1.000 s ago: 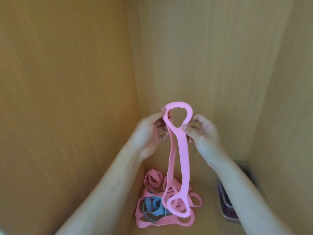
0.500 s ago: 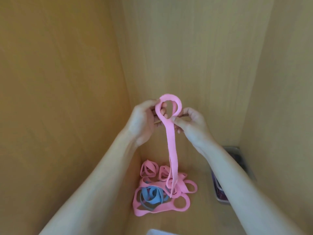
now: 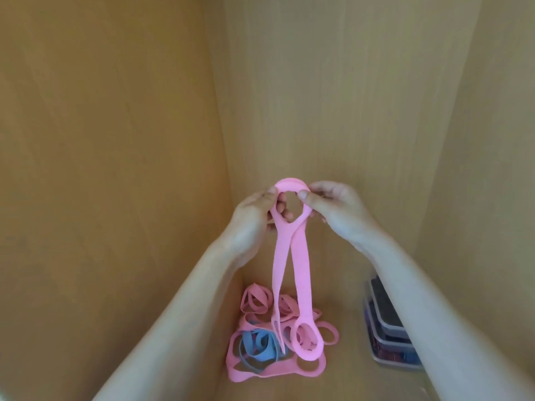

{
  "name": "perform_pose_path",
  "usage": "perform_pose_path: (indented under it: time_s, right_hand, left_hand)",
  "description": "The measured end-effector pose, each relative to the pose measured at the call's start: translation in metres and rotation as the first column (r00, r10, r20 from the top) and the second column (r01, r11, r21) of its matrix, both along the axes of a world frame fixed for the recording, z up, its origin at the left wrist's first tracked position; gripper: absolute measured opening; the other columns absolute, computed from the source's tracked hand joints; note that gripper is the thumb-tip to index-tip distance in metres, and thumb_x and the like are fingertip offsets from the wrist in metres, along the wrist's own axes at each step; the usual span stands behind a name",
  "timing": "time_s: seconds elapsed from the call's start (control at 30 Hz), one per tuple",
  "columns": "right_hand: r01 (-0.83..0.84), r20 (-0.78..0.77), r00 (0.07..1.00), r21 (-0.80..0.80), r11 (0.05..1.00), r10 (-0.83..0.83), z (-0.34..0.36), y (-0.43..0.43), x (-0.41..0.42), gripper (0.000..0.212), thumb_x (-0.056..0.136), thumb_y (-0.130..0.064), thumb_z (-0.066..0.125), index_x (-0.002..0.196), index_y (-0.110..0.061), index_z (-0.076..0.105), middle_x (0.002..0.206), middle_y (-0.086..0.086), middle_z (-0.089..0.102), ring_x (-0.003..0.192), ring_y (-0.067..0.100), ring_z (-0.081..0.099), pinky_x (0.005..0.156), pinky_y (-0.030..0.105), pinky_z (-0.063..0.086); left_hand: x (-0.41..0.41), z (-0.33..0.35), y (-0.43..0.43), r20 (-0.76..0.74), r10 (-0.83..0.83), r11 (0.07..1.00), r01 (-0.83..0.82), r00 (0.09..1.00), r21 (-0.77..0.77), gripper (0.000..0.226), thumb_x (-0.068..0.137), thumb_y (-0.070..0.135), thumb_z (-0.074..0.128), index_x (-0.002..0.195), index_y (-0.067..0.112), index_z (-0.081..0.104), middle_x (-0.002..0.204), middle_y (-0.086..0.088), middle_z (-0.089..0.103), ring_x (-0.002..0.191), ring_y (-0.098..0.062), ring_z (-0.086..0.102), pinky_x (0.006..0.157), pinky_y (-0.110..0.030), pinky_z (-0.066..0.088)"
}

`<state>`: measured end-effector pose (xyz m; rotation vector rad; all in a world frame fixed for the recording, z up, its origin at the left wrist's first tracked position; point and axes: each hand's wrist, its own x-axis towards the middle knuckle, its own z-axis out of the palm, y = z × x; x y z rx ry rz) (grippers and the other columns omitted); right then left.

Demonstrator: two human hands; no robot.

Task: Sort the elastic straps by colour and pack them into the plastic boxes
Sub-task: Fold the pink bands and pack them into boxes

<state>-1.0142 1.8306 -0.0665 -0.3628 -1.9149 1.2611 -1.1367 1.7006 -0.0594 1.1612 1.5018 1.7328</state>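
A pink elastic strap hangs folded in the air, its two lengths dangling down to looped ends. My left hand pinches the left side of the top loop and my right hand pinches the right side. Below, on the wooden floor, lies a heap of pink straps with a blue strap tangled in its left part. Stacked clear plastic boxes stand at the lower right, partly hidden by my right forearm.
Wooden panels close the space: a left wall, a back wall and a right wall. The floor between the heap and the boxes is bare wood.
The hanging strap has turned, so both lengths and a bottom loop now face me. My hands sit slightly further apart on the top loop.
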Motion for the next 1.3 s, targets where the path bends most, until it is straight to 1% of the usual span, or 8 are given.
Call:
perform_pose_path:
  time_s: [0.2, 0.3, 0.4, 0.63, 0.9, 0.97, 1.17, 1.3]
  right_hand:
    - [0.069, 0.057, 0.994, 0.303, 0.95, -0.09, 0.024, -0.001, -0.009, 0.015, 0.094, -0.019, 0.069, 0.091, -0.034, 0.074, 0.078, -0.015, 0.066, 0.061, 0.002, 0.05, 0.062, 0.015, 0.042]
    - [0.116, 0.03, 0.99, 0.368, 0.922, -0.137, 0.038, -0.001, -0.013, 0.027, 0.089, -0.018, 0.074, 0.1, -0.041, 0.065, 0.098, -0.015, 0.067, 0.055, 0.002, 0.05, 0.058, 0.01, 0.039]
    - [0.191, -0.034, 0.981, 0.364, 0.912, -0.192, 0.047, 0.0, -0.017, 0.035, 0.086, -0.014, 0.078, 0.104, -0.035, 0.058, 0.113, -0.006, 0.059, 0.054, 0.003, 0.052, 0.058, 0.009, 0.038]
    - [0.239, -0.082, 0.97, 0.21, 0.948, -0.227, 0.061, 0.002, -0.023, 0.03, 0.082, -0.012, 0.082, 0.085, -0.03, 0.058, 0.088, -0.006, 0.063, 0.064, 0.013, 0.056, 0.065, 0.026, 0.048]
    - [0.173, 0.021, 0.982, 0.269, 0.948, -0.185, 0.069, 0.009, -0.015, 0.024, 0.088, -0.018, 0.077, 0.092, -0.039, 0.068, 0.092, -0.016, 0.071, 0.072, 0.012, 0.061, 0.073, 0.024, 0.049]
    - [0.13, 0.074, 0.985, 0.291, 0.948, -0.157, 0.073, 0.009, -0.012, 0.02, 0.09, -0.017, 0.075, 0.085, -0.036, 0.072, 0.084, -0.016, 0.074, 0.076, 0.008, 0.064, 0.077, 0.027, 0.052]
    - [0.096, 0.065, 0.991, 0.271, 0.958, -0.117, 0.08, 0.004, -0.006, 0.017, 0.091, -0.01, 0.071, 0.087, -0.026, 0.075, 0.096, 0.009, 0.076, 0.081, 0.013, 0.064, 0.09, 0.04, 0.054]
    - [0.063, 0.07, 0.994, 0.251, 0.966, -0.083, 0.089, -0.001, -0.005, 0.017, 0.09, -0.008, 0.072, 0.083, -0.024, 0.076, 0.092, 0.008, 0.076, 0.081, 0.013, 0.065, 0.089, 0.04, 0.055]
  left_hand:
    - [-0.004, 0.017, -0.003, -0.072, 0.047, 0.999, -0.047, 0.996, 0.009, 0.032, 0.11, 0.02, 0.034, 0.089, 0.01, 0.056, 0.074, -0.001, 0.05, 0.076, -0.023, 0.051, 0.08, -0.039, 0.043]
    - [-0.002, 0.029, -0.001, -0.032, 0.095, 0.994, -0.093, 0.995, 0.063, 0.032, 0.11, 0.017, 0.035, 0.086, 0.009, 0.056, 0.073, -0.001, 0.049, 0.071, -0.019, 0.048, 0.069, -0.027, 0.044]
    - [-0.001, 0.038, 0.003, 0.001, 0.16, 0.982, -0.16, 0.987, 0.105, 0.034, 0.109, 0.016, 0.036, 0.082, 0.011, 0.056, 0.072, -0.003, 0.05, 0.068, -0.019, 0.048, 0.071, -0.029, 0.044]
    - [-0.002, 0.044, 0.011, 0.0, 0.203, 0.971, -0.201, 0.979, 0.13, 0.035, 0.109, 0.017, 0.035, 0.083, 0.012, 0.057, 0.075, 0.001, 0.053, 0.067, -0.015, 0.05, 0.077, -0.034, 0.042]
    - [-0.002, 0.046, 0.011, 0.024, 0.124, 0.983, -0.126, 0.992, 0.136, 0.032, 0.108, 0.017, 0.035, 0.083, 0.012, 0.054, 0.074, 0.0, 0.05, 0.065, -0.015, 0.047, 0.058, -0.02, 0.041]
    - [-0.001, 0.046, 0.01, 0.022, 0.106, 0.985, -0.108, 0.994, 0.134, 0.033, 0.108, 0.018, 0.035, 0.083, 0.012, 0.054, 0.072, 0.0, 0.051, 0.064, -0.015, 0.047, 0.06, -0.024, 0.04]
    - [-0.006, 0.045, 0.002, -0.015, 0.033, 0.987, -0.03, 0.999, 0.16, 0.029, 0.107, 0.022, 0.042, 0.097, 0.005, 0.064, 0.083, -0.003, 0.061, 0.08, -0.018, 0.059, 0.082, -0.039, 0.05]
    - [-0.011, 0.038, -0.005, 0.122, -0.084, 0.969, 0.053, 0.989, 0.24, 0.037, 0.099, 0.039, 0.048, 0.104, 0.009, 0.068, 0.098, -0.008, 0.065, 0.099, -0.023, 0.062, 0.096, -0.046, 0.049]
